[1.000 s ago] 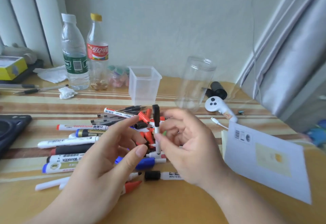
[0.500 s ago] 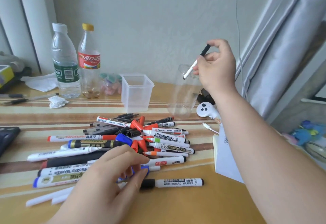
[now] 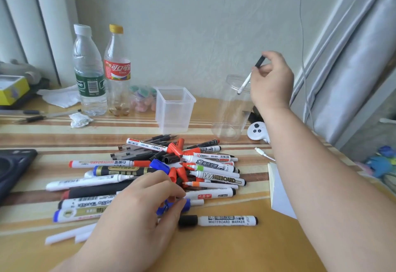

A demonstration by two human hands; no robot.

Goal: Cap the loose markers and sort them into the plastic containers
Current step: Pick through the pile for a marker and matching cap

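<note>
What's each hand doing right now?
Left hand: pinches a blue marker.
Right hand: holds a thin marker over the jar.

The right arm stretches forward and up, forearm bare, wrist bent. The right hand (image 3: 272, 81) pinches a slim black-capped marker (image 3: 245, 83) between thumb and curled fingers, its end slanting down to the left. The left hand (image 3: 139, 213) sits low, palm down, fingers curled, thumb and fingertips pinching a blue marker (image 3: 169, 206).
</note>
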